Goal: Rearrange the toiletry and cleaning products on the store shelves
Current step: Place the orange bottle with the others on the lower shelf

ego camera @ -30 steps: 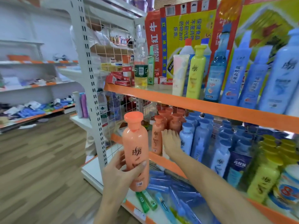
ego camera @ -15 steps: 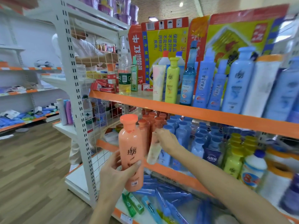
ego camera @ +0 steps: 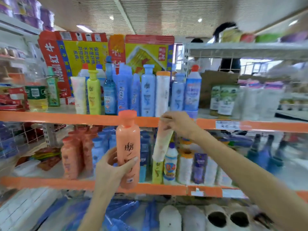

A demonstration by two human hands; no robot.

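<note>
Before the shelves: we stand facing a store rack with orange edge strips, and the whole view is blurred.
Left hand: our left hand (ego camera: 111, 165) is wrapped around the lower half of an orange bottle (ego camera: 128, 147), thumb across its front, fingers closed behind it.
Orange bottle: we hold it upright in front of the rack, its cap level with the orange strip of the upper shelf (ego camera: 66, 117) and its base level with the strip of the middle shelf (ego camera: 50, 182).
Right hand: our right hand (ego camera: 178, 124) pinches the top end of a pale tube (ego camera: 163, 144), fingers closed on it just below the upper strip.
Pale tube: we have it hanging tilted, lower end toward the left, in front of the middle-shelf goods and clear of the shelf board.
Upper shelf: we see a yellow bottle (ego camera: 94, 92), several blue bottles (ego camera: 148, 90) and a white tube with an orange cap (ego camera: 163, 92) standing in a row before large printed cartons (ego camera: 80, 52).
Middle shelf: we see more orange bottles (ego camera: 71, 157) grouped at the left, blue ones just beside them, and mixed white and yellow bottles behind the tube.
Bottom shelf: we see blue packets (ego camera: 120, 212) and white rolls (ego camera: 170, 219); details are too smeared to tell.
</note>
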